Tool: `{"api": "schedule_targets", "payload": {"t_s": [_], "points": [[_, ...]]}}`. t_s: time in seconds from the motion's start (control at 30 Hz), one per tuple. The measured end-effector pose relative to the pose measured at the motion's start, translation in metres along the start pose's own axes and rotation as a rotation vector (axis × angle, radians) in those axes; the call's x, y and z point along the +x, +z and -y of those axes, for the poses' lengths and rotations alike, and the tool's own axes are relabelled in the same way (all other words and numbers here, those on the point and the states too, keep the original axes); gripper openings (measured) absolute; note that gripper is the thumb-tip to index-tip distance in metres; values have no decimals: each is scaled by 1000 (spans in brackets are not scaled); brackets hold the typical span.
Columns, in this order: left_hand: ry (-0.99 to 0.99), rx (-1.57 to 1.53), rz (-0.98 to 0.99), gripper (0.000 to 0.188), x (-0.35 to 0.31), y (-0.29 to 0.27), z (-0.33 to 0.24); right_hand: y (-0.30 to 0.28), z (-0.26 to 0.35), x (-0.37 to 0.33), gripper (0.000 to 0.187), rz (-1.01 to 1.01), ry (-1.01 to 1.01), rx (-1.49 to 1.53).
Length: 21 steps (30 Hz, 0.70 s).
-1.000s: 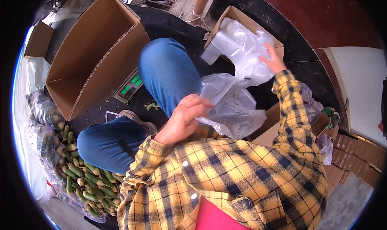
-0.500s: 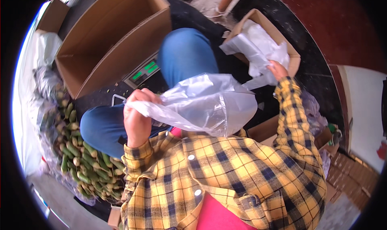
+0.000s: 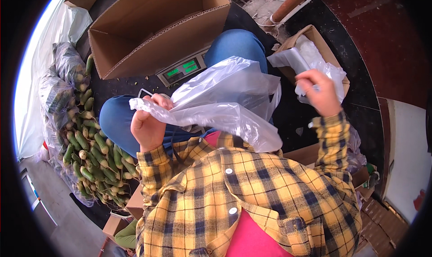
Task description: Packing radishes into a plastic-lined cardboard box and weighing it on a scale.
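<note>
My left hand (image 3: 150,124) is closed on the gathered edge of a clear plastic bag (image 3: 225,108). The bag spreads loosely above my lap and trails off to the right. My right hand (image 3: 320,94) is raised near a small carton (image 3: 326,50) that holds crumpled white plastic bags (image 3: 310,54). Its fingers look apart, slightly blurred, with nothing visible between them. Part of the white plastic lies just behind this hand.
A large open cardboard box (image 3: 157,45) stands ahead on a scale with a lit green display (image 3: 182,71). To the left lies a heap of green radishes (image 3: 96,160), beside filled plastic bags (image 3: 58,95). A brown pole (image 3: 294,4) rises at the far right.
My right hand has let go of the plastic and drawn slightly toward me. The bag in my left hand has fallen looser, its right end no longer stretched toward the carton. The whole view has shifted.
</note>
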<state>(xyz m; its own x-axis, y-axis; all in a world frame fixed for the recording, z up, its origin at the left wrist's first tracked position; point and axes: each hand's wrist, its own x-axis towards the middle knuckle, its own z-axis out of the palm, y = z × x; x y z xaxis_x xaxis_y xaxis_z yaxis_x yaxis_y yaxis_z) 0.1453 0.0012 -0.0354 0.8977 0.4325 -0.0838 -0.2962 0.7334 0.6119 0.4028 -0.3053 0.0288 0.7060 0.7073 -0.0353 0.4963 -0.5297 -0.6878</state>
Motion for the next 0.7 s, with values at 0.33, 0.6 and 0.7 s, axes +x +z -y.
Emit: {"api": "schedule_targets", "payload": {"t_s": [0.33,0.6,0.7], "points": [[69,321,93,37,6,-6,-4,83,38,25,20,23,-160,-41],[900,1460,-513,27,19,49,-26,62,57,29,9,10,-245,104],[1080,1708,-146,33,5,85,-12,65,65,31,10,80,-161,247]]}}
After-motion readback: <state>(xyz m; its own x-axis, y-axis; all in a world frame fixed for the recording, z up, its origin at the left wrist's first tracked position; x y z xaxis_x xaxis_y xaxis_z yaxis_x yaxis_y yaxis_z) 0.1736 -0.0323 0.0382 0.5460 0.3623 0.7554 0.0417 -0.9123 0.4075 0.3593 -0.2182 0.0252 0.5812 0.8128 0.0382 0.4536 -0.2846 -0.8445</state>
